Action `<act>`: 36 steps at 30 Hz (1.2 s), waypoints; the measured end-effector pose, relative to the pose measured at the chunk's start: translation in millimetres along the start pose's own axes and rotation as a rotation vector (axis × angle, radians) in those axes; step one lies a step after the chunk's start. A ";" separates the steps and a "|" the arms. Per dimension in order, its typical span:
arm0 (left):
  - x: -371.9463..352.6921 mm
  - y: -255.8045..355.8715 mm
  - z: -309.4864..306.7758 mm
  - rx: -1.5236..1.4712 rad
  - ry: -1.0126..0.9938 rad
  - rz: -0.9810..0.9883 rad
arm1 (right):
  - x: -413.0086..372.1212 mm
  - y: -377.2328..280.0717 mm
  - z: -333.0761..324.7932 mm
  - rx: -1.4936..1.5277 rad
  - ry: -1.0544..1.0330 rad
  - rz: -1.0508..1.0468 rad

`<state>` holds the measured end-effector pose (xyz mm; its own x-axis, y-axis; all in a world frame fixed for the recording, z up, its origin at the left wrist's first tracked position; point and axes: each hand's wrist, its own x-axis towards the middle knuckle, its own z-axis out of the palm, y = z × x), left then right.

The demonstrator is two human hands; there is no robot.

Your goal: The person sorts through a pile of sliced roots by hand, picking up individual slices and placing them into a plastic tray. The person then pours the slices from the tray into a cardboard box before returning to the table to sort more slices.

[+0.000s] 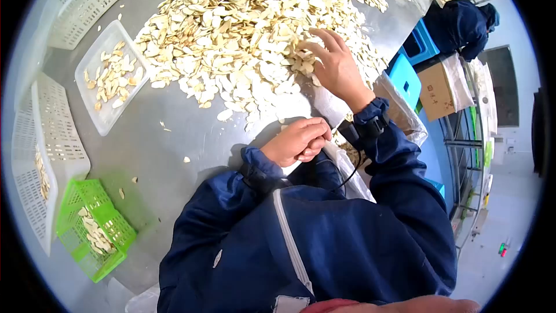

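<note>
A wide heap of pale, cream-coloured dried slices (231, 40) covers the far part of the metal table. My right hand (337, 72) is over the heap's right near side, its fingers apart and bent, fingertips at the slices. Close to the table's near edge, my left hand (298, 141) is closed, fingers curled in; whatever it may hold is hidden. A white plastic bag (331, 106) hangs at the edge below my right hand. A shallow translucent tray (103, 117) with some browner slices lies left of the heap.
Left stand white perforated baskets (63, 119) and a green basket (117, 220) holding slices. The metal table (168, 156) has a few stray slices. On the right are blue bins (405, 78), a cardboard box (435, 94), a metal rack (466, 145) and another person (460, 26) in dark clothing.
</note>
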<state>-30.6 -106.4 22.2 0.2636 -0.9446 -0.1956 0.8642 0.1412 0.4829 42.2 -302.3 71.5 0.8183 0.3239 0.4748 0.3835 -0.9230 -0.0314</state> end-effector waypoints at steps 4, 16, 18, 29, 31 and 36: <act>1.3 0.7 0.1 -0.047 0.031 -0.029 | 8.3 -31.3 -2.4 0.282 -0.125 -0.023; 3.0 3.5 1.9 -0.087 0.236 0.319 | -4.6 -23.0 -5.2 0.783 -0.441 0.594; 4.0 3.2 5.3 -0.055 0.367 0.434 | -14.8 -17.6 -17.5 1.082 -0.493 0.734; 12.2 -1.2 5.0 0.097 0.540 0.657 | -55.6 -48.4 -32.7 1.288 -0.358 0.777; 13.6 -3.8 2.2 0.088 0.538 0.702 | -62.1 -51.1 -29.6 1.264 -0.325 0.801; 12.9 1.0 9.2 0.141 0.556 0.662 | -63.8 -52.1 -39.3 1.058 -0.339 0.717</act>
<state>-30.3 -121.1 28.1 0.8947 -0.3952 -0.2080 0.4087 0.5366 0.7382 -46.8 -283.0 77.5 0.9851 0.0135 -0.1714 -0.1556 -0.3535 -0.9224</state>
